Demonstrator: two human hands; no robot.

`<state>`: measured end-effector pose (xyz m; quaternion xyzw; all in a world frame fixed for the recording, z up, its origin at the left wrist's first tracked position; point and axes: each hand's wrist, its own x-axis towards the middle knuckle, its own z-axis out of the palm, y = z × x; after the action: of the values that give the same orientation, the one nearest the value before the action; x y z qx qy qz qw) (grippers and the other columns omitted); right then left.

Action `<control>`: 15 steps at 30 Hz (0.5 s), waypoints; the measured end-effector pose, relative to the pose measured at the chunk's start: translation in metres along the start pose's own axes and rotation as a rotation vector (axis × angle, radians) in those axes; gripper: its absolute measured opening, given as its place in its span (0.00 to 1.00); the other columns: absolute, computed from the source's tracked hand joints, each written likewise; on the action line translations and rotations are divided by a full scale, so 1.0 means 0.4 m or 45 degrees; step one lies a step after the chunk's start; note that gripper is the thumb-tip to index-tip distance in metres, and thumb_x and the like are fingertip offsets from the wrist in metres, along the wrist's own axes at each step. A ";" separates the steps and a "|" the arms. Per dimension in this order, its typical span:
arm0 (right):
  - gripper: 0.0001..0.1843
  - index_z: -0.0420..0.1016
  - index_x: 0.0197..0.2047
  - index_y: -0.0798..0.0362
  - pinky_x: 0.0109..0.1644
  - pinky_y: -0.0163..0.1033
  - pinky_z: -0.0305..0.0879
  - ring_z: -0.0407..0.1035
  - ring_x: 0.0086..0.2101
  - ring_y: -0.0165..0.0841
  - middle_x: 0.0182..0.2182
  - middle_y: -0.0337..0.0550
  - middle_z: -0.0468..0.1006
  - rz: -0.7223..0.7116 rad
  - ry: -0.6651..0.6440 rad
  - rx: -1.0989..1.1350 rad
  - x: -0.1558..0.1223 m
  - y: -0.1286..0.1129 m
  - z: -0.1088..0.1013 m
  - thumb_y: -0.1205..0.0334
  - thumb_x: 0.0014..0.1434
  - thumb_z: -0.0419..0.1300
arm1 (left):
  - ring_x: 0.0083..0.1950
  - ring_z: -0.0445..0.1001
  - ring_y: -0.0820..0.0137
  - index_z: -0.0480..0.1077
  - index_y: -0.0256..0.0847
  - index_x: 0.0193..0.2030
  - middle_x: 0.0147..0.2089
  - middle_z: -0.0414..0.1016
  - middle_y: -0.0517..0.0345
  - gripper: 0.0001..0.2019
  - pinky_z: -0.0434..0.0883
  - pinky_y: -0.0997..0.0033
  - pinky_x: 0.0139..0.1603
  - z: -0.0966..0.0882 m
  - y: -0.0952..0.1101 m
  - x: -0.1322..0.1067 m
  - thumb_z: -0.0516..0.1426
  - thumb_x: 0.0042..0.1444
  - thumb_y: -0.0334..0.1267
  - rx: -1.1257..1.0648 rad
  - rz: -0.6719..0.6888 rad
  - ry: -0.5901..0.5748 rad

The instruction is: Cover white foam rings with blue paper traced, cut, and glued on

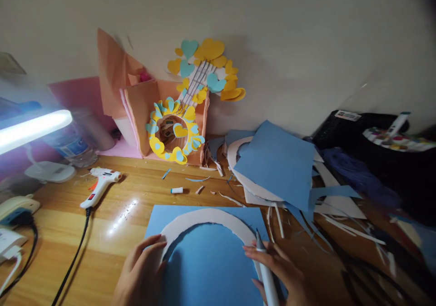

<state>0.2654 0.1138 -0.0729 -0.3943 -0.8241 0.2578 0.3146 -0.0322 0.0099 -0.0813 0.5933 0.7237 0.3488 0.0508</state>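
Note:
A white cardboard ring with a rough inner edge lies on a sheet of blue paper in front of me; its lower part is out of frame. My left hand grips the ring's left side, fingers bent over its edge. In my right hand is a white marker, its uncapped tip pointing away from me. Fingers of that same hand also touch the ring's right side. A small white and teal marker cap rests on the table beyond the paper.
A glue gun with a black cord lies left, near a lit lamp and a bottle. Behind stands a peach box and a heart-covered paper decoration. Blue sheets and white scraps are piled right.

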 end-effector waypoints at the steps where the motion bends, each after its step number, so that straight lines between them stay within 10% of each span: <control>1: 0.22 0.77 0.45 0.42 0.48 0.43 0.74 0.74 0.45 0.43 0.41 0.44 0.80 0.015 0.017 -0.002 -0.001 0.000 0.002 0.71 0.48 0.57 | 0.49 0.75 0.66 0.70 0.50 0.48 0.51 0.72 0.56 0.11 0.76 0.67 0.48 0.000 -0.002 0.000 0.54 0.58 0.40 0.006 0.002 0.007; 15: 0.20 0.75 0.46 0.44 0.36 0.39 0.78 0.77 0.33 0.40 0.34 0.45 0.81 -0.115 0.006 -0.312 0.028 -0.038 -0.048 0.67 0.47 0.61 | 0.51 0.75 0.66 0.69 0.47 0.51 0.53 0.73 0.54 0.13 0.76 0.69 0.48 0.006 -0.009 -0.005 0.53 0.59 0.39 0.187 0.220 0.021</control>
<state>0.2665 0.1179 -0.0463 -0.3928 -0.8656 0.1397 0.2773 -0.0334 0.0090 -0.0860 0.6526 0.6939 0.3029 -0.0289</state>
